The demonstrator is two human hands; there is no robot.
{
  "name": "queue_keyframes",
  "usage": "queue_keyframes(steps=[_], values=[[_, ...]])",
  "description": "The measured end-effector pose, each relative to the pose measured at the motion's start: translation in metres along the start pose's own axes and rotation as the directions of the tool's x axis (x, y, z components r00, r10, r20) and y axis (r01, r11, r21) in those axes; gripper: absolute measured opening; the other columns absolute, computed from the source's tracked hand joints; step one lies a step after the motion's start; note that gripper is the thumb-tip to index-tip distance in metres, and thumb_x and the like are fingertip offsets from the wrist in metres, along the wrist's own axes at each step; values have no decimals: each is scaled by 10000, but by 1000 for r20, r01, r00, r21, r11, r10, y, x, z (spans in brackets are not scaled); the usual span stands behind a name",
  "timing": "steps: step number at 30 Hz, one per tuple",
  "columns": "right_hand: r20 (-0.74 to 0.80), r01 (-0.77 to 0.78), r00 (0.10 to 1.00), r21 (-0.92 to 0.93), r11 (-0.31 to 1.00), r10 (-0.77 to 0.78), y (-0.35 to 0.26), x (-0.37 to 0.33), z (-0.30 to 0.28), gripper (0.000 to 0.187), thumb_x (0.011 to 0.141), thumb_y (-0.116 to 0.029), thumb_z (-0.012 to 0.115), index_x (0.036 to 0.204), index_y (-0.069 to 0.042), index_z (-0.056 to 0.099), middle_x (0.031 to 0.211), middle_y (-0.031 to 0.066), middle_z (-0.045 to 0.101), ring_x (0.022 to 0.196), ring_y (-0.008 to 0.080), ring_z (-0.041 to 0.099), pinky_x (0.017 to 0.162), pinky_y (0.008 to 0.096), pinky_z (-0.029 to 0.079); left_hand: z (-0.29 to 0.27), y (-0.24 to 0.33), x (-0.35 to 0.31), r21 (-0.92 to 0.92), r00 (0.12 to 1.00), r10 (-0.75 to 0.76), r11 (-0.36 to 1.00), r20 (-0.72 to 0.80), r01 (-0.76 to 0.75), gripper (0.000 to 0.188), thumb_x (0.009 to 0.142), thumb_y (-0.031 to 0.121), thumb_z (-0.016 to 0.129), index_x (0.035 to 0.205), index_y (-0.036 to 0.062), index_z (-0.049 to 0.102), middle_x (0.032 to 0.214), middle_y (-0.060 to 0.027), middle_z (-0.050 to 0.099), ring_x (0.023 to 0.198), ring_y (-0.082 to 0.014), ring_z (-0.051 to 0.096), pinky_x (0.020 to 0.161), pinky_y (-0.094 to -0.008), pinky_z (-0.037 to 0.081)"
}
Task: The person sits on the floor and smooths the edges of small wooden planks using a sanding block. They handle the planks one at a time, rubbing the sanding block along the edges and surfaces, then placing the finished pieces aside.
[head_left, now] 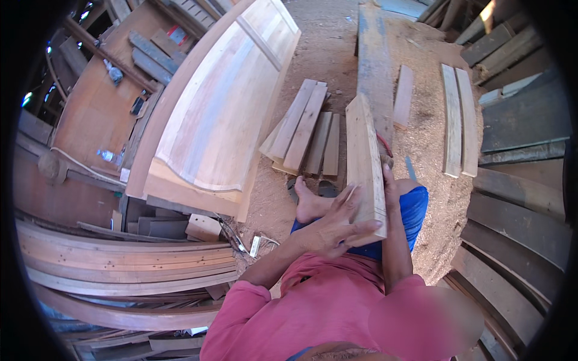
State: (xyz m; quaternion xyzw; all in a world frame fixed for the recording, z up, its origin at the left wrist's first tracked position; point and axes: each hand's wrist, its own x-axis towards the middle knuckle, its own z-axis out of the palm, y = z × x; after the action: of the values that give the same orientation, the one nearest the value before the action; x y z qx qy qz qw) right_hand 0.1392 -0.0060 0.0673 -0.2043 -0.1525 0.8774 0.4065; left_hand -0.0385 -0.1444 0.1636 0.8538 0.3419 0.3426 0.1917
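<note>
A pale wooden board (362,156) stands tilted on its edge in front of me, between my hands. My left hand (341,224) holds its near end, with fingers along the left face and the thumb by the edge. On the other side, my right hand (390,180) grips the board partway up; some of its fingers are hidden. Beneath and beyond the board runs a long worn plank (374,66). Left of the board lies a loose stack of short cut boards (306,126) on the ground.
A large joined wooden panel (226,102) leans at the left. Long stacked boards (129,259) fill the lower left. Two narrow strips (459,120) and a short piece (403,96) lie on sawdust at right. More planks (518,210) line the right side. A power strip (255,246) lies near my left elbow.
</note>
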Motion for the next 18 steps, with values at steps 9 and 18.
queue_keyframes(steps=[9, 18], values=[[-140, 200, 951, -403, 893, -277, -14, 69, -83, 500, 1022, -249, 659, 1462, -37, 552, 1270, 82, 696, 1134, 204, 681, 985, 379, 557, 84, -67, -9, -932, 518, -830, -4, 206, 363, 846, 1040, 679, 482, 1672, 158, 269, 1585, -214, 455, 1402, -282, 543, 1072, -542, 517], [-204, 108, 925, -668, 736, -321, -15, 24, -47, 662, 1053, -309, 624, 1563, 47, 396, 1442, 188, 580, 1328, 243, 563, 1122, 368, 442, 130, -116, -24, -929, 684, -630, -228, 368, 290, 696, 1025, 718, 476, 1372, 124, 578, 991, -131, 719, 795, -203, 744, 562, -358, 609]])
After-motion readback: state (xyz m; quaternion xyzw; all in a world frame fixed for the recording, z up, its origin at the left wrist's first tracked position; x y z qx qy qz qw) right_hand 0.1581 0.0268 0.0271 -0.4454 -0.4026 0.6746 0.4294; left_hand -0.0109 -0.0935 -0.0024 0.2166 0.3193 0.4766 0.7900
